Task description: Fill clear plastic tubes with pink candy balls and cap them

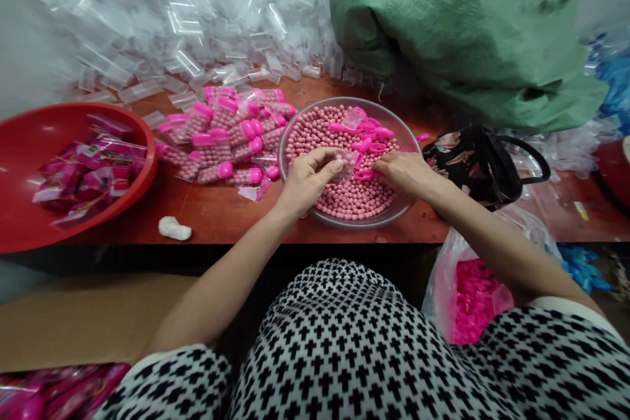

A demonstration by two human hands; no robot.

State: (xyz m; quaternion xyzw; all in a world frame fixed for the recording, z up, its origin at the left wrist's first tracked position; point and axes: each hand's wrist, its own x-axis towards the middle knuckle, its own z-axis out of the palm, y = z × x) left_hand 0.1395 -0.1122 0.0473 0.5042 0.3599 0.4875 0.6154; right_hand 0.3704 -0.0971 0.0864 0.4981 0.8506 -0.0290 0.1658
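My left hand [311,177] is closed around a small clear plastic tube [346,166], held over a bowl [355,224] filled with pink beads [350,202]. Reaching into the bowl's right side, my right hand [404,174] has its fingers bent down among the beads. What those fingertips hold, if anything, is hidden. Several bright pink plastic pieces [378,132], some loop-shaped, lie on the beads near both hands. One clear cup-like piece [354,118] rests with them at the back. Left of the bowl is a heap of bead-filled tubes with pink caps [216,138].
A red basin [142,174] holding pink packets [98,167] stands at the left. Empty clear tubes [197,26] pile up along the back. A green sack [457,33] and a black patterned bag [460,161] are at the right. Below hangs a plastic bag of pink pieces [475,302].
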